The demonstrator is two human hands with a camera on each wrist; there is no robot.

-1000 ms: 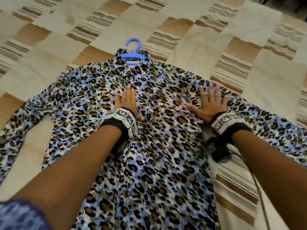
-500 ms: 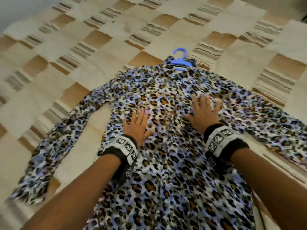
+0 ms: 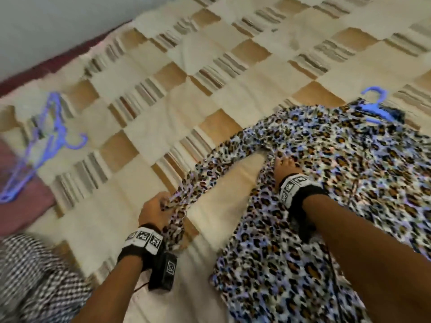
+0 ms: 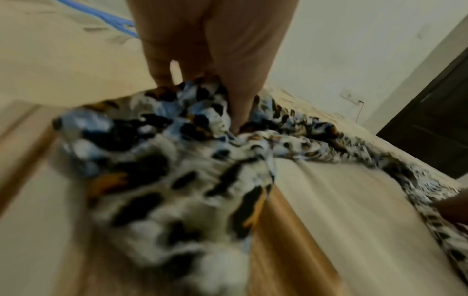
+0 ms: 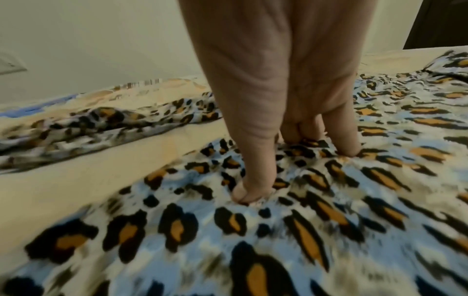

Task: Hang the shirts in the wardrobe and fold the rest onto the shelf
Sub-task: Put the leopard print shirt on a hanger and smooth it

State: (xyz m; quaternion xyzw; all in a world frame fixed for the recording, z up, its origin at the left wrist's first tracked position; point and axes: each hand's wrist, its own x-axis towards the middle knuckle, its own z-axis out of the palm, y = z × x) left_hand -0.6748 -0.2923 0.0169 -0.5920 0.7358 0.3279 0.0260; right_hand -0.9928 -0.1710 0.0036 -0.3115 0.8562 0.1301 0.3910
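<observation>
Head view: a leopard-print shirt lies spread on the patchwork bedcover, filling the right half of the frame, with a blue hanger already seated in its collar at upper right. The left hand, at lower centre, grips the bunched end of the shirt's sleeve, fingers curled round the cloth. The right hand, right of centre, rests on the shirt body near the armpit, fingers extended. Spare blue hangers lie at the far left edge. A checked garment shows at lower left.

Left wrist view: fingers close on gathered print fabric at upper centre; picture blurred.

Right wrist view: thumb and fingertips press down on the flat shirt panel at centre, holding nothing.

Assessment: hanger is fitted, but the shirt is not yet lifted or hung. Wardrobe and shelf are not identifiable in any view. The task appears to be at an early stage.
</observation>
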